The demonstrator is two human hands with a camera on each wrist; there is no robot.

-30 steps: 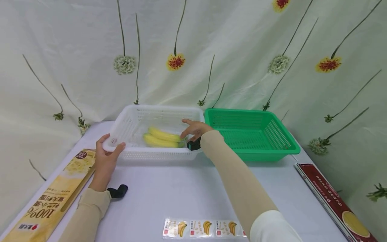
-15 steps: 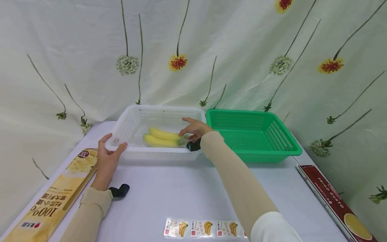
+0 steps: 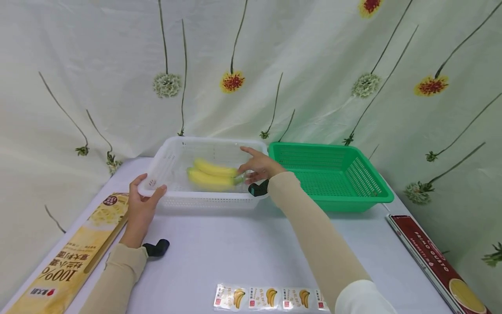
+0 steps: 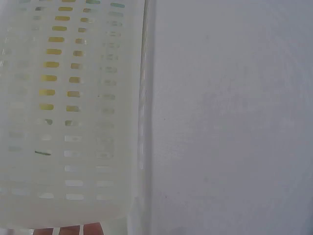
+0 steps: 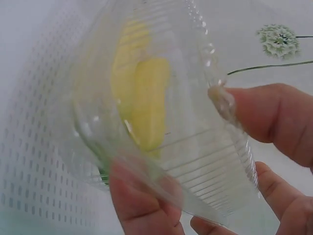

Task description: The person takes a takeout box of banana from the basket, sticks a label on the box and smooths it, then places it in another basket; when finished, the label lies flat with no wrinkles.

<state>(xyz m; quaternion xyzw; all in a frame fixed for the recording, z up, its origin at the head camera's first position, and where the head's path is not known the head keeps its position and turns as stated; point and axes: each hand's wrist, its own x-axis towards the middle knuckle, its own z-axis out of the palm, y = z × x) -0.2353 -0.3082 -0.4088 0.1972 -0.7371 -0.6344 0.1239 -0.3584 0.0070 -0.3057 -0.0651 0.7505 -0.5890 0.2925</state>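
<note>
A clear plastic box (image 5: 195,156) with ridged sides holds yellow bananas (image 3: 213,174) inside the white basket (image 3: 204,198). My right hand (image 3: 260,165) grips the box by its right end. In the right wrist view the thumb presses on its edge and the other fingers (image 5: 142,200) lie against its lower side. At the basket's front left corner, my left hand (image 3: 143,207) holds the rim, thumb in front. Only a few left fingertips (image 4: 68,230) show in the left wrist view, under the basket's end. Yellow shows through the basket's slots.
A green basket (image 3: 333,205) stands close on the right of the white one. Yellow pasta packaging (image 3: 78,257) lies at the left, and a red spaghetti box (image 3: 435,261) at the right. A strip of banana labels (image 3: 270,298) lies at the front. A flowered cloth (image 3: 306,65) hangs behind.
My right hand has risen slightly and shifted right, and the box with bananas has come up a little with it. My left hand stays on the basket corner.
</note>
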